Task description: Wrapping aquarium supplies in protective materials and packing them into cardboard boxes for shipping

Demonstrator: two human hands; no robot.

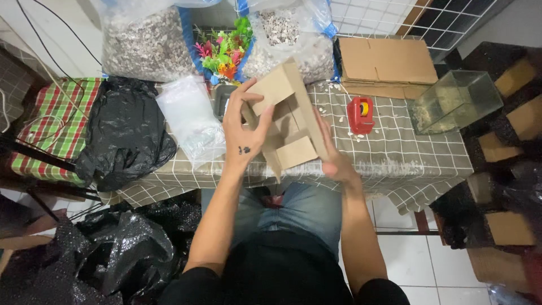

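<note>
At frame centre, the left hand point(245, 133) and right hand point(336, 161) both grip a brown, half-folded corrugated cardboard box point(291, 121); its flaps stand open, apparently mid-assembly, needing tucking.

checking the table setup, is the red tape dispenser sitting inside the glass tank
No, the red tape dispenser sits on the checked tablecloth, apart from the glass tank.

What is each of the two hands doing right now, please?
Left hand: closed on the left side of the cardboard box, fingers over its top flap.
Right hand: gripping the same box on its right edge.
</note>
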